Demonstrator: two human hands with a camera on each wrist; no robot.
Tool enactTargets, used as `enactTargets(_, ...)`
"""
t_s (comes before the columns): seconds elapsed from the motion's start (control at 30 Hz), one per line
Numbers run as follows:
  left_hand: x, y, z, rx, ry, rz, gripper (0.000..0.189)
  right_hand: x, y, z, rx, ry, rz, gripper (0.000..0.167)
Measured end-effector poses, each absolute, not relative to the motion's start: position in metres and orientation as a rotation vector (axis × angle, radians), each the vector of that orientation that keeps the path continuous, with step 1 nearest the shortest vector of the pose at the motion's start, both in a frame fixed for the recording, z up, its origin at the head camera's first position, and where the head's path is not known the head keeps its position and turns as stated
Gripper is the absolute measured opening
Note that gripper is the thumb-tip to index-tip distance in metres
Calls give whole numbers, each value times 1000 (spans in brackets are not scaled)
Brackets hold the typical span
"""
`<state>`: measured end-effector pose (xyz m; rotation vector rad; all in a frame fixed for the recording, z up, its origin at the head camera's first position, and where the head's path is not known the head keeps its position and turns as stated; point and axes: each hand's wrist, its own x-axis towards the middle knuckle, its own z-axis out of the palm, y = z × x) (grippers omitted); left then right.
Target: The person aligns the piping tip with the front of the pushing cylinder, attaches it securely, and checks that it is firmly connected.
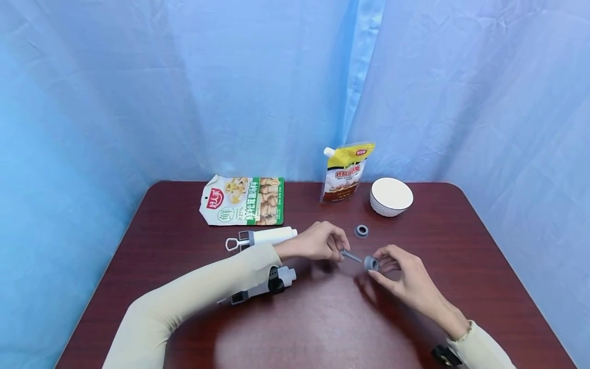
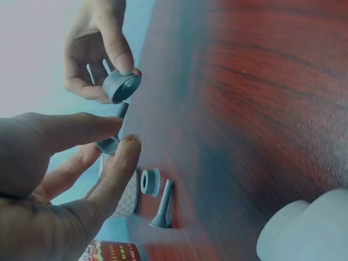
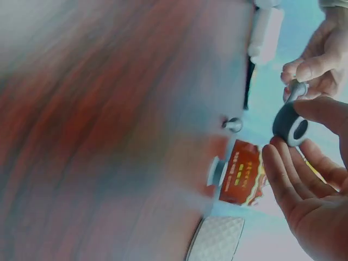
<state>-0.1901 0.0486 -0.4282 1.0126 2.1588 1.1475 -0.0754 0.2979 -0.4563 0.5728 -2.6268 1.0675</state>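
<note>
My left hand (image 1: 321, 241) pinches a slim grey nozzle (image 1: 352, 255) by its flared end, between thumb and fingers. The nozzle's thin end points at a grey ring-shaped cap (image 1: 371, 263), which my right hand (image 1: 405, 274) holds by its rim with thumb and fingertips. In the right wrist view the cap (image 3: 290, 124) has a round hole and overlaps the nozzle's tip. A second ring-shaped cap (image 1: 361, 231) sits on the table just beyond the hands. Beside it, in the left wrist view, a second nozzle (image 2: 163, 205) stands on its flared end; my left hand hides it from the head view.
Two white tubes with grey handles lie at left, one (image 1: 272, 236) behind my left forearm, the other (image 1: 288, 277) partly under it. A green-and-white food packet (image 1: 244, 201) lies flat behind them. A spouted yellow-and-red pouch (image 1: 344, 174) and a white bowl (image 1: 391, 197) stand at the back.
</note>
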Motion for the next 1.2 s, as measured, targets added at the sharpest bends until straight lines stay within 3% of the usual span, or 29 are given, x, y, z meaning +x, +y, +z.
enactTargets(0.37,-182,37,-418,830,1970,1365,21,-75,285,-440,396,-2577,1450,32)
enactTargets(0.77,-171,31,-416,644,1760,1554,32,-81,271,-441,424,-2532,1606,35)
enactTargets(1.2,-169,23,-417,665,1849,1560,20,-88,256,-440,447,-2497,1690,33)
